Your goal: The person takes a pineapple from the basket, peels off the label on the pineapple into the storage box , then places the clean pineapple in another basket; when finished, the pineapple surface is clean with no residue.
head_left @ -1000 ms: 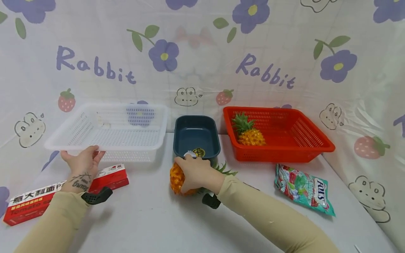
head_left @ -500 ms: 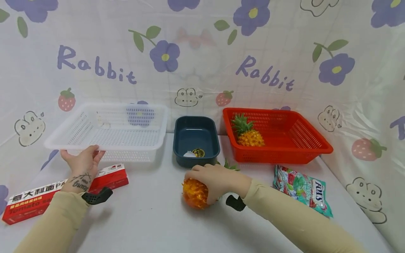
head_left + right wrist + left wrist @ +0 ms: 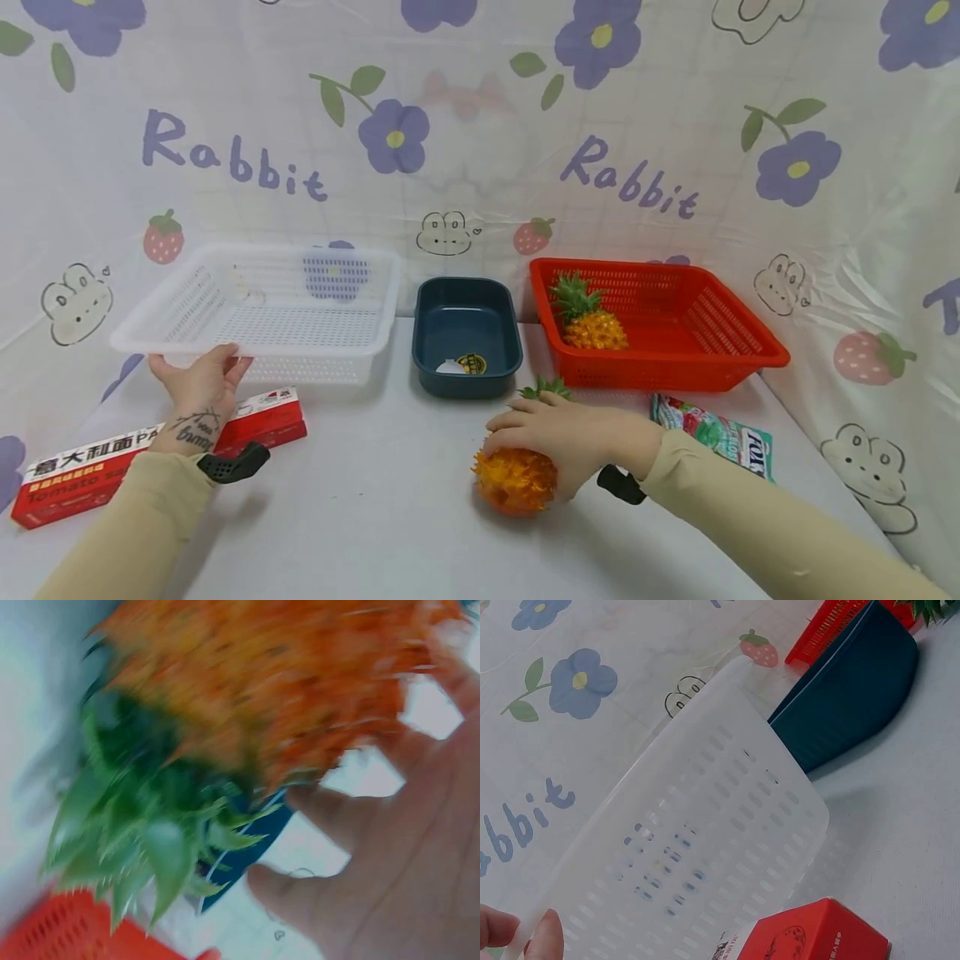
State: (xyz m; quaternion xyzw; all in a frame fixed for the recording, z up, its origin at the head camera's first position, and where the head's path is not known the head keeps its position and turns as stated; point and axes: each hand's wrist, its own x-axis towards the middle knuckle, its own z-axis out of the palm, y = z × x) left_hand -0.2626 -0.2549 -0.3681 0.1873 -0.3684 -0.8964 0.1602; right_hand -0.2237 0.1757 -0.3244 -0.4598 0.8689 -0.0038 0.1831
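Note:
My right hand (image 3: 573, 437) holds an orange pineapple (image 3: 516, 482) from above, its green crown pointing away behind the fingers. In the right wrist view the pineapple (image 3: 255, 682) fills the top, with fingers and palm along its side. My left hand (image 3: 198, 383) pinches the front rim of the white basket (image 3: 315, 368), thumb and fingers on either side of the rim in the left wrist view. A second, smaller pineapple (image 3: 596, 330) lies at the left end of the red basket (image 3: 652, 369).
A blue-grey tub (image 3: 467, 385) stands between the two baskets. One red pasta box (image 3: 82, 475) lies under my left forearm. Behind my right forearm lies a green FOX'S candy bag (image 3: 720, 433). A printed cloth backdrop (image 3: 465, 167) rises behind the baskets.
My right hand has carried the pineapple from in front of the tub to the right and nearer to me. The left hand stays on the white basket's rim.

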